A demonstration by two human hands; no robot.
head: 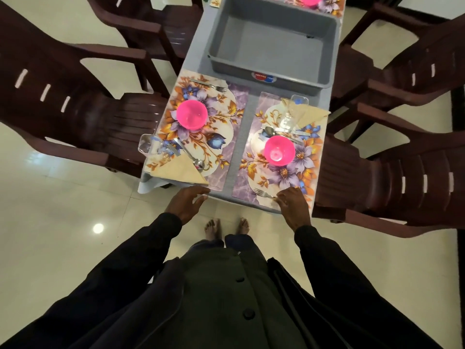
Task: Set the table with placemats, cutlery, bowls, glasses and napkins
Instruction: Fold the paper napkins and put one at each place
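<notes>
Two floral placemats lie side by side on the grey table. The left placemat [221, 117] carries a pink bowl [192, 114], a fork [208, 84], a glass [148, 144], a spoon [193, 158] and a folded beige napkin [178, 172]. The right placemat [254, 172] carries a pink bowl [279, 150], a glass [293, 109], a napkin [312, 114], a spoon [269, 131] and a fork [263, 193]. My right hand [293, 206] pinches that fork's handle at the near edge. My left hand [187, 202] hovers with fingers apart beside the left napkin's corner, holding nothing.
A grey plastic tub [271, 39] with nothing in it stands behind the placemats. Another placemat with a pink bowl [312, 0] shows at the far end. Dark brown plastic chairs [75, 102] flank the table on both sides. My bare feet stand on the glossy tiled floor.
</notes>
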